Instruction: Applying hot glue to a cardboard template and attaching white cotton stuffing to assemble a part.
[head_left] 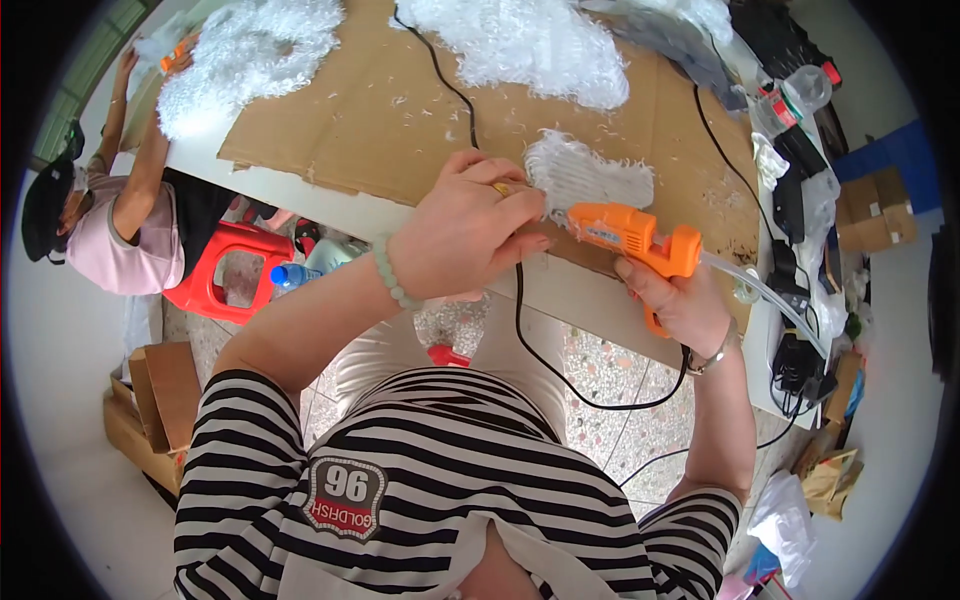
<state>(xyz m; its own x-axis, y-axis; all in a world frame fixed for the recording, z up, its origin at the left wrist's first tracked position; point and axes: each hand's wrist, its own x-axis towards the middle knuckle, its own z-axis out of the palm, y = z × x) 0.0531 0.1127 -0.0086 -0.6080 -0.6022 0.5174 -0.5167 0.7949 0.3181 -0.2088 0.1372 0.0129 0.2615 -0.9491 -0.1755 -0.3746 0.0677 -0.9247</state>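
My right hand grips an orange hot glue gun, its nozzle pointing left toward my other hand. A long clear glue stick trails from the gun's back end. My left hand is closed, its bent fingers close to the nozzle and against the left edge of a white fringed piece. What lies between those fingertips is hidden. The fringed piece is ribbed and rests on brown cardboard near the table's front edge.
Piles of white shredded fringe lie across the far table. Black cords run over the cardboard and hang before my lap. A plastic bottle lies at the right. At left, a co-worker holds a small orange tool beside a red stool.
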